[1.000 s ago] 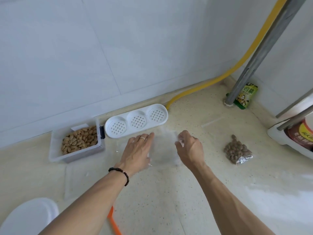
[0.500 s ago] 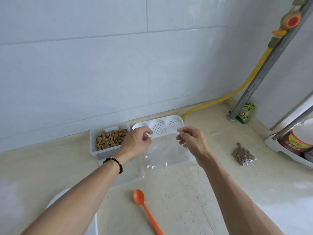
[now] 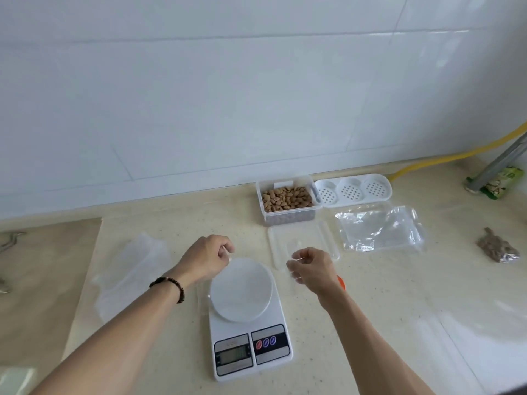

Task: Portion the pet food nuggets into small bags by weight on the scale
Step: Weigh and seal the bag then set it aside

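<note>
White wall tiles back a pale speckled surface (image 3: 370,323) where my kitchen scale (image 3: 247,323) sits directly below my two hands. My left hand (image 3: 206,260) and right hand (image 3: 312,269) each pinch a top corner of a small clear bag (image 3: 258,276), stretched between them over the scale's round platform; the film is nearly invisible, so its lower edge is hard to place. The nuggets (image 3: 286,198) lie in an open clear tub (image 3: 288,216) at the wall, beyond and to the right of the scale, nearer my right hand. The tub's lid (image 3: 303,240) lies between. A stack of spare bags (image 3: 379,230) and one filled bag (image 3: 497,249) rest farther right. Next, I judge, the bag comes down onto the platform.
</note>
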`<action>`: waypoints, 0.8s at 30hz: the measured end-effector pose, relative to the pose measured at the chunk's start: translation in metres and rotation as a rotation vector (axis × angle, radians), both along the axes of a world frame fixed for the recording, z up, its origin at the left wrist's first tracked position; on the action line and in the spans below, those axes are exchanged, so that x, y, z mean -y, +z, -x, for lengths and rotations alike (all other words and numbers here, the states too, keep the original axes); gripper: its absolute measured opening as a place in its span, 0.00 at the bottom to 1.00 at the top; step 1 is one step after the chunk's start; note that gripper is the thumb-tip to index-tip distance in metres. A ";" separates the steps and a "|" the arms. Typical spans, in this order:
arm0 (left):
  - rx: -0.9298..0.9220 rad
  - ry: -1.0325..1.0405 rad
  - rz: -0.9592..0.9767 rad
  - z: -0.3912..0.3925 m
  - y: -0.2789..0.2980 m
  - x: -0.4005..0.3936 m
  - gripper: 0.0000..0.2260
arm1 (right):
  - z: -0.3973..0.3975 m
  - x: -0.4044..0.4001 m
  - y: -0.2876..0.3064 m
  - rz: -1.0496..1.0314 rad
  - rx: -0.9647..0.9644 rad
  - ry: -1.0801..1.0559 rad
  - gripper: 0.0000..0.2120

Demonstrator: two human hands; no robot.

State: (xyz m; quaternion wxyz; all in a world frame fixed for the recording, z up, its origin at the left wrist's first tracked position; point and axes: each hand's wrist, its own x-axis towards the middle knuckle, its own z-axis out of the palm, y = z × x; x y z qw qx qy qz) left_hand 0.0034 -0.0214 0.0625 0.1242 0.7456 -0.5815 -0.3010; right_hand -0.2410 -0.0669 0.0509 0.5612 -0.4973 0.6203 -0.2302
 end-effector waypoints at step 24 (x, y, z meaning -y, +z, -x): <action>0.426 0.040 0.364 0.045 -0.067 -0.157 0.20 | 0.014 -0.096 -0.033 0.680 -0.619 0.405 0.16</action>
